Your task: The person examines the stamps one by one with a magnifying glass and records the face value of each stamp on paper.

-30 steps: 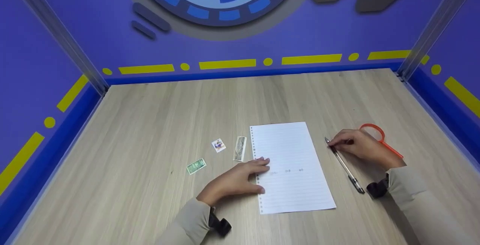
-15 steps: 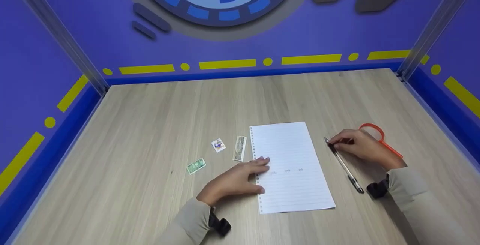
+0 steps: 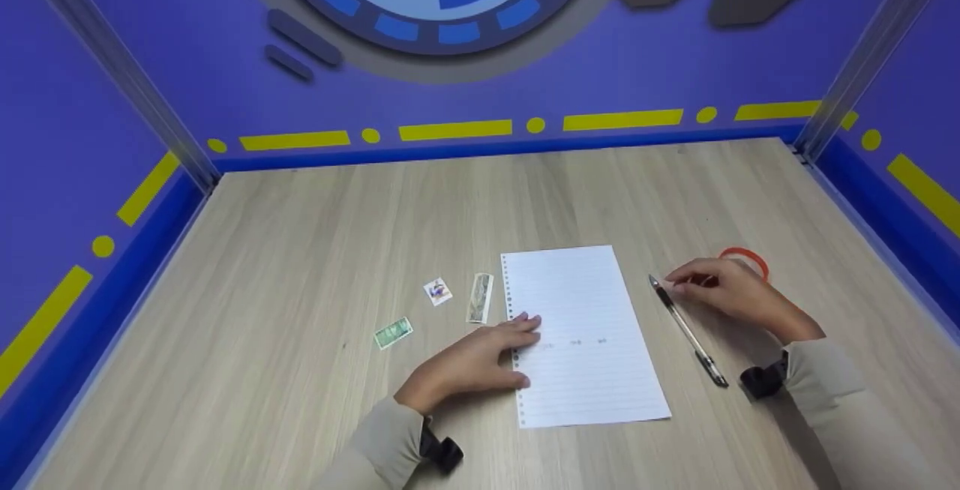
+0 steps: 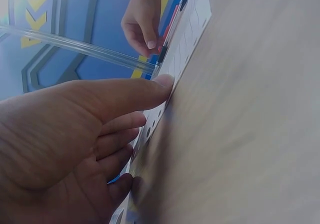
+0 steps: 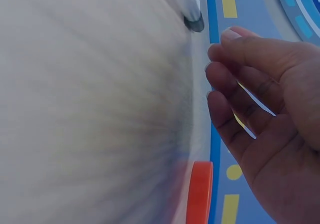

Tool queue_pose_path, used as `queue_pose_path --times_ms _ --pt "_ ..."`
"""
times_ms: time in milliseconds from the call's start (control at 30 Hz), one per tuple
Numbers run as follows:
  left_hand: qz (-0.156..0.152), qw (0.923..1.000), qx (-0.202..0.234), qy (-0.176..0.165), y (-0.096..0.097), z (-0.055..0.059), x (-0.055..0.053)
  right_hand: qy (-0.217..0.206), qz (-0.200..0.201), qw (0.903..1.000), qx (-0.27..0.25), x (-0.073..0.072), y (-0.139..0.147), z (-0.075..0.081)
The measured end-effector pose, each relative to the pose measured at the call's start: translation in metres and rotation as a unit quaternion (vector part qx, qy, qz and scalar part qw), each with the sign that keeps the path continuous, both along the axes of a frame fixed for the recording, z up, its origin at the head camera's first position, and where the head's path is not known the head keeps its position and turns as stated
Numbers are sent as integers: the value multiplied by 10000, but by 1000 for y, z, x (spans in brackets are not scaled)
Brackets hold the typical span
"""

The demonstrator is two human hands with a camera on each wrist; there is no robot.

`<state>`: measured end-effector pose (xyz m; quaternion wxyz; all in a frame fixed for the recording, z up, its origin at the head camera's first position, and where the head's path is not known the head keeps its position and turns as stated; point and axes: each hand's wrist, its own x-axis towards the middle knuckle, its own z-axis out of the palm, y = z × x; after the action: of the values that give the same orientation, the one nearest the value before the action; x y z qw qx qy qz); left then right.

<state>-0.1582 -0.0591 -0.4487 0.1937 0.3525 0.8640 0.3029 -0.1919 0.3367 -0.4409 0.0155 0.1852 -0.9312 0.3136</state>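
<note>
A lined sheet of loose-leaf paper (image 3: 577,287), with three small handwritten marks, lies flat on the table. My left hand (image 3: 476,359) rests on its punched left edge, fingers and thumb spread; the left wrist view shows the thumb on the paper (image 4: 192,32). Right of the sheet lies a clear-barrelled pen (image 3: 686,329), its dark cap at the near end. Just beside its far end is my right hand (image 3: 727,291), fingers loosely bent. In the right wrist view nothing lies between those fingers, and the pen (image 5: 185,2) is apart from them. An orange-red magnifying glass (image 3: 761,259) is partly hidden behind this hand.
Left of the sheet lie three postage stamps: a long grey one (image 3: 480,298), a small white one with a purple picture (image 3: 437,291) and a green one (image 3: 394,332). Blue-purple panels (image 3: 450,96) wall in the wooden table (image 3: 337,235) at the back and sides.
My right hand has let go of the pen and drawn slightly right, now covering the magnifying glass's handle. The pen and paper lie where they were. My left hand has stayed on the sheet.
</note>
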Motion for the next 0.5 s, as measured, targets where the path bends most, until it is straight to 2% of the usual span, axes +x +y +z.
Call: queue_pose_path --times_ms 267,500 --pt "58 9999 -131 88 1 1 1 214 4 9998 -2 3 4 4" --pt "21 9988 -132 480 1 4 1 246 -227 9994 -97 9 10 9"
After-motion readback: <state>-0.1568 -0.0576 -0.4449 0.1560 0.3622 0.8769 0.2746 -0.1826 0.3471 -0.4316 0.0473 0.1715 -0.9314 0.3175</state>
